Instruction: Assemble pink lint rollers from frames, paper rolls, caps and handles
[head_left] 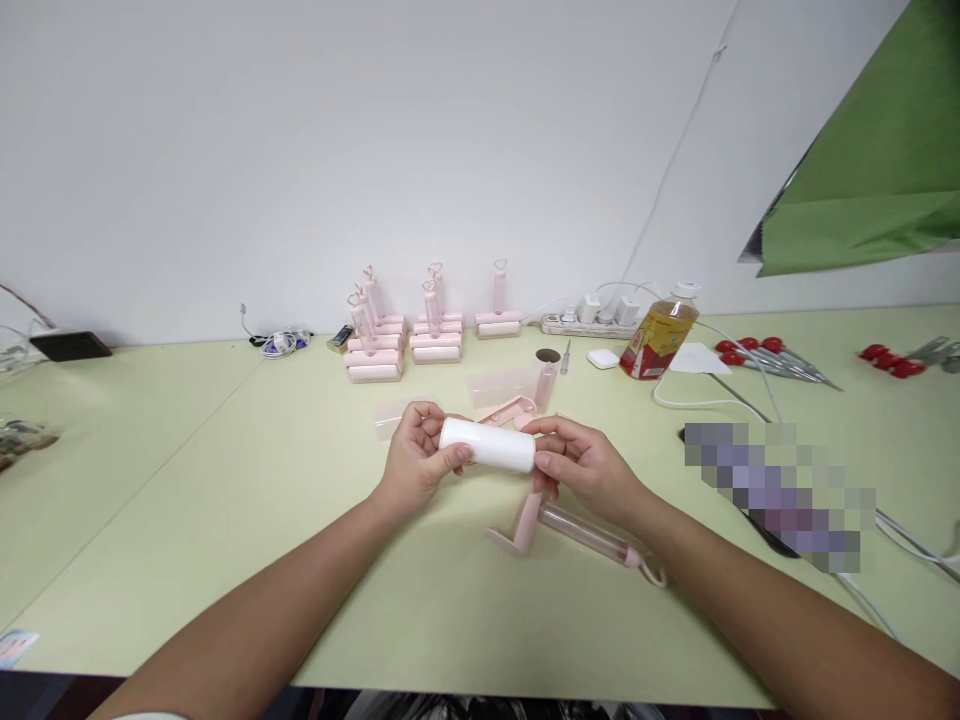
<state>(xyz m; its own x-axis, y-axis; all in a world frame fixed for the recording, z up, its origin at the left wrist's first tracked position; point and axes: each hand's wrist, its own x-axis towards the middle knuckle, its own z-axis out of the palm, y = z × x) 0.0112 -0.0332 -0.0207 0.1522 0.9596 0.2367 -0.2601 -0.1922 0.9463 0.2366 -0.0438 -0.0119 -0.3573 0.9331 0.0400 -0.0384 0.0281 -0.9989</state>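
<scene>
A white lint roller refill [489,445] is held level above the table between both hands. My left hand [421,452] grips its left end, thumb along the front. The fingers of my right hand [581,462] close on its right end. Just below my right hand lies a pink lint roller handle [589,535] with a clear grip, a bent arm and a loop at its end. Behind the hands are more pink parts [514,411], partly hidden, two clear pinkish covers [504,387] and an upright clear pink tube [546,385].
Several assembled pink lint rollers [437,340] stand along the wall. To their right are a power strip [589,326], a drink bottle [660,335] and red-handled tools [772,358]. A blurred-out flat object [772,495] with cables lies beside my right arm.
</scene>
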